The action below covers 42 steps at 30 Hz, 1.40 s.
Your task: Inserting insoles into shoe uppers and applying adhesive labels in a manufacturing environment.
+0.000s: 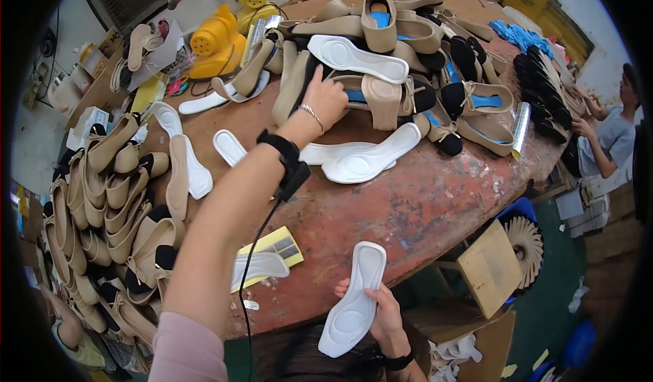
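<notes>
My left hand (322, 105) reaches into the shoe pile, its index finger stretched out against a beige and black flat shoe (287, 95). Its other fingers are partly hidden, and I see nothing held. Just above it, a white insole (359, 58) lies across the shoes. Low at the table's near edge, my right hand (386, 315) grips another white insole (352, 300), heel part downward, fingertips showing round its far side. Between the two hands, overlapping white insoles (371, 156) rest on the worn red tabletop (367, 212).
Beige flat shoes (102, 205) are heaped at left. A yellow card (286, 242) lies under a white insole. Yellow machines (218, 42) stand at the back left. A co-worker (609, 137) handles black-toed shoes at right. A wooden stool (490, 266) stands beside the table. A cable runs from my left wrist.
</notes>
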{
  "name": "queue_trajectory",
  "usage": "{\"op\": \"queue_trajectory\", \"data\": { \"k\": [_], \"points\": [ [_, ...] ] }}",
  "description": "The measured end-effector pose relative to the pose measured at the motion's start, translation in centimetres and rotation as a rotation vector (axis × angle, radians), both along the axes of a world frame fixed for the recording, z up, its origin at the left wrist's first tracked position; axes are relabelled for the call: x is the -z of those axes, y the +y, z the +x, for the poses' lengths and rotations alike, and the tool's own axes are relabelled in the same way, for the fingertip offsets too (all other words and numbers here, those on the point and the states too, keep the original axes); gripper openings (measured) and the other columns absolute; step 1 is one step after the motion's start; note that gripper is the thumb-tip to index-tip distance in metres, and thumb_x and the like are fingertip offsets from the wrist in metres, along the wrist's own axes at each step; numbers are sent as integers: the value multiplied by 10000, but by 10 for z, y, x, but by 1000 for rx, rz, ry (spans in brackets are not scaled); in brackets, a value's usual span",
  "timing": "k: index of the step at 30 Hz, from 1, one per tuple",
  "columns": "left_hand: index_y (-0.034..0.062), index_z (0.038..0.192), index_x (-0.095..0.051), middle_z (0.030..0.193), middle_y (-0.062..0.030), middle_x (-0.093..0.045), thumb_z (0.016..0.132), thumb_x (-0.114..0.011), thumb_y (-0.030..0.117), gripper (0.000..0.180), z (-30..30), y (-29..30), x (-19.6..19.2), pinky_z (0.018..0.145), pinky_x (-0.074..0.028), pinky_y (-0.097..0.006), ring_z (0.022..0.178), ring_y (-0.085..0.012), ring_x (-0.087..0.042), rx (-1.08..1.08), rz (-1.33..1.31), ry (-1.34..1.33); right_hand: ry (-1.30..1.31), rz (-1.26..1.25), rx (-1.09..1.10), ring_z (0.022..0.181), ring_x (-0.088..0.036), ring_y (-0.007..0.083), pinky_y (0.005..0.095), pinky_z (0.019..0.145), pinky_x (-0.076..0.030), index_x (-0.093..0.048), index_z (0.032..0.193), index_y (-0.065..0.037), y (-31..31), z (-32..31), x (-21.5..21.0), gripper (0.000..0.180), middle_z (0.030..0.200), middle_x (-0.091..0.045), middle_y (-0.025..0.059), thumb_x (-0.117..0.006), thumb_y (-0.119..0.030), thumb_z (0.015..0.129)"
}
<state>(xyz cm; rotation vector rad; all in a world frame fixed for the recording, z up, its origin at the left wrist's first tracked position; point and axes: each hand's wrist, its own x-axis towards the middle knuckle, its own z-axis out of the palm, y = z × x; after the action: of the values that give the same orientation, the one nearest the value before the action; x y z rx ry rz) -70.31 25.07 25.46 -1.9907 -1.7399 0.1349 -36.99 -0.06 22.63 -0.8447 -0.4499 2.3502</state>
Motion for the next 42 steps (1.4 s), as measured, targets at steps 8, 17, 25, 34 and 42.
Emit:
{"op": "queue_trajectory", "data": {
  "k": [8, 17, 25, 34, 42],
  "points": [
    [55, 1236, -613, 1058, -17, -688, 985, -637, 319, 365, 21, -158, -141, 860, -568, -311, 930, -128, -685, -179, -402, -2109, -71, 176, 17, 908, -682, 250, 383, 825, -568, -578, 1163, 62, 48, 30, 12, 577, 1025, -681, 175, -485, -492, 1031],
    [37, 903, -680, 818, 3, -681, 908, -747, 166, 146, 89, -447, -100, 613, -481, -230, 712, -22, -594, -591, -249, -1972, -236, 276, -60, 795, -635, 158, 302, 689, -565, -456, 1428, -11, 68, 19, -6, 578, 1215, -655, 173, -391, -457, 1067],
    [75, 767, -609, 1214, -99, -633, 740, -803, 146, 208, 102, -536, -3, 830, -502, -425, 1114, -309, -578, -279, -179, -716, -736, 1658, -240, 1031, -577, 290, 400, 903, -457, -711, 1167, 14, 25, -10, -56, 322, 1176, -671, 126, -623, -163, 913],
    [95, 1497, -286, 1589, -269, -217, 689, -914, 243, 1034, 112, -539, 76, 1174, -335, -496, 1425, -415, -366, -392, 382, -1134, -304, 2044, -618, 935, -576, 235, 365, 864, -444, -745, 908, -54, -54, -109, -8, 270, 999, -660, 32, -717, -69, 640],
    [160, 1569, 91, 1557, -314, -220, 707, -916, 376, 1343, 118, -542, 101, 1112, -388, -563, 1385, -473, -377, -353, 521, -1262, -100, 1938, -860, 990, -584, 212, 363, 897, -463, -752, 907, -81, -83, -153, 14, 289, 1042, -672, -2, -746, -103, 619]
  ]
}}
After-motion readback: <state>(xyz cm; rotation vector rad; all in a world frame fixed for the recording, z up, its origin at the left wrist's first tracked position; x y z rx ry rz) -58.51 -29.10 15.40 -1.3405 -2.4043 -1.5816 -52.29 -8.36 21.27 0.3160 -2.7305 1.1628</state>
